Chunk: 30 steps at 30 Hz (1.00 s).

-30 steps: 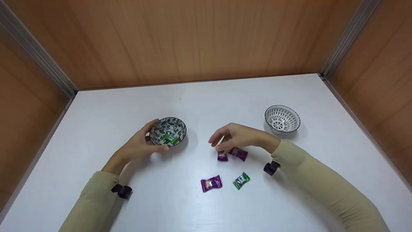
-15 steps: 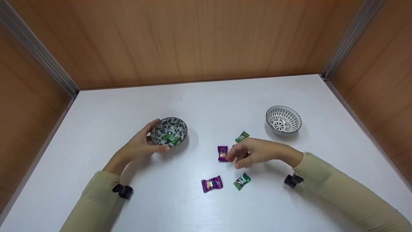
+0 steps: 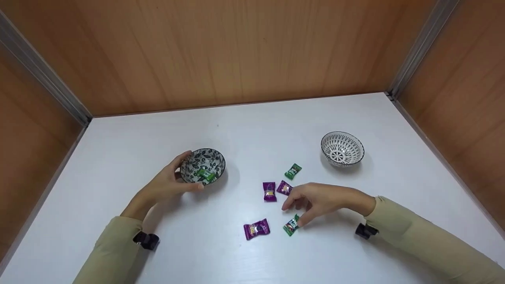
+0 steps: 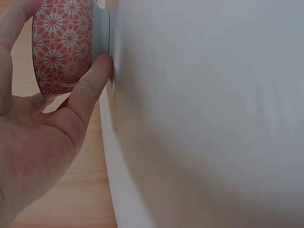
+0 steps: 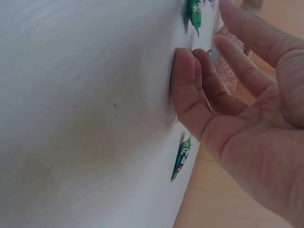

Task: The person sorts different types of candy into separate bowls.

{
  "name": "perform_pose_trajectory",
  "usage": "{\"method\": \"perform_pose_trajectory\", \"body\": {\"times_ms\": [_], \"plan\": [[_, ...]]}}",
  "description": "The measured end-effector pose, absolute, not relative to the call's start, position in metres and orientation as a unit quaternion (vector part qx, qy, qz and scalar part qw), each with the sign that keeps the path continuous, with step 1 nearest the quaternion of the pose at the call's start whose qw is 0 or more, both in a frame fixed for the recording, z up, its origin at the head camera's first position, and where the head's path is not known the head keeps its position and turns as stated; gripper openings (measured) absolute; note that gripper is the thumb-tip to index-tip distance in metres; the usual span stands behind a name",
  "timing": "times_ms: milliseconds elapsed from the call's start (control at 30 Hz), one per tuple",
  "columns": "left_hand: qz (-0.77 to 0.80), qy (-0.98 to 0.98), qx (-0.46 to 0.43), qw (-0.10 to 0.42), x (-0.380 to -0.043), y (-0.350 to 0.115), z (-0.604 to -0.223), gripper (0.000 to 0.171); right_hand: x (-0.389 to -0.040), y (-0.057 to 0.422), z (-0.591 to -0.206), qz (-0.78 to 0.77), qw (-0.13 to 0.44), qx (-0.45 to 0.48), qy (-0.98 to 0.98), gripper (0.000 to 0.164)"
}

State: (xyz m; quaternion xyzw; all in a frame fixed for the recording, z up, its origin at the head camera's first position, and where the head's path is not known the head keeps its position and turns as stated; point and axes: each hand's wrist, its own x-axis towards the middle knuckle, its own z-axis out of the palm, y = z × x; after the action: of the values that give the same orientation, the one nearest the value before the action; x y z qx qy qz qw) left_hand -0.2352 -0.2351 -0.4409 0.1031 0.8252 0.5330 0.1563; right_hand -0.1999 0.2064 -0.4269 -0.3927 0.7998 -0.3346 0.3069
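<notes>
My left hand [image 3: 165, 181] holds a small bowl [image 3: 213, 157] by its side, thumb at the near edge and fingers round the far edge. Inside, the bowl has a dark floral pattern; its outer wall [image 4: 61, 42] is red with white flowers. A green-wrapped candy [image 3: 206, 174] lies in it. My right hand [image 3: 321, 199] hovers low over the table, fingers apart and bent, nothing between them. Its thumb tip is at a green candy [image 3: 291, 225]; whether they touch I cannot tell. A purple candy [image 3: 285, 187] lies just beyond its fingers, partly covered.
Another purple candy [image 3: 269, 192] and a green candy [image 3: 293, 171] lie farther back. One more purple candy [image 3: 256, 229] is nearer the front. A white bowl with dark dashes [image 3: 342, 149] stands at the right. Wooden panels [image 3: 236, 51] enclose the white table [image 3: 158, 130].
My right hand has moved right and toward the front, from the purple candies to the near green one, uncovering the farther green candy. My left hand and its bowl stay in place.
</notes>
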Motion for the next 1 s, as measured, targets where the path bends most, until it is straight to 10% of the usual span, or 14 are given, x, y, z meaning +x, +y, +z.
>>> {"method": "perform_pose_trajectory", "body": {"times_ms": [1000], "plan": [[0.526, 0.831, 0.102, 0.151, -0.234, -0.235, -0.440, 0.115, -0.195, 0.187, -0.431, -0.261, 0.284, -0.425, 0.819, 0.028]]}}
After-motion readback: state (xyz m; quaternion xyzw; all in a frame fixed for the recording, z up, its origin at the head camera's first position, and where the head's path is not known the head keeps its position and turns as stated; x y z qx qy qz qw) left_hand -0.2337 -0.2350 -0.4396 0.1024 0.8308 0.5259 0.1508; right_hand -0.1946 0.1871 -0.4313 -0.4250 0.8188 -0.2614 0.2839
